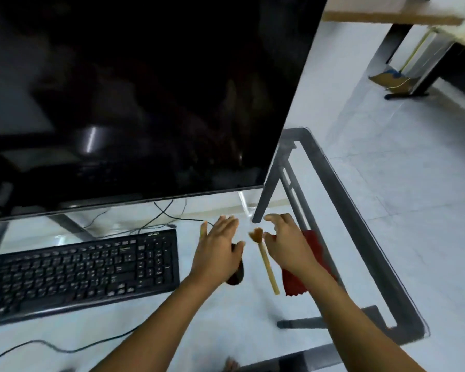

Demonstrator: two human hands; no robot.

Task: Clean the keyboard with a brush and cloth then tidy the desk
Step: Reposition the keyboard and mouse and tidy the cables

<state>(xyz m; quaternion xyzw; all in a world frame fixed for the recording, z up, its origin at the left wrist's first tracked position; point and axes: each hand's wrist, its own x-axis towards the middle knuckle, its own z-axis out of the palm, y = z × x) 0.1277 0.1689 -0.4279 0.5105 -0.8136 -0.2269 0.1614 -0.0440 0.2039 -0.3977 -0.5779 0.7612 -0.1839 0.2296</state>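
Observation:
A black keyboard [81, 272] lies on the glass desk at the left. To its right, a brush [267, 267] with a pale wooden handle and brown bristles lies between my hands, bristles pointing away. A red cloth [295, 284] lies right of the brush, partly under my right forearm. My left hand [218, 251] hovers with fingers spread over a dark mouse [236, 276], mostly covering it. My right hand [285, 242] is open just right of the brush's bristles, above the cloth, holding nothing.
A large dark monitor [134, 103] fills the upper left, overhanging the desk behind the keyboard. Cables [161, 213] run under it, and one cable [65, 347] trails along the near edge. The glass desk's edge [360, 210] and metal frame run along the right; tiled floor lies beyond.

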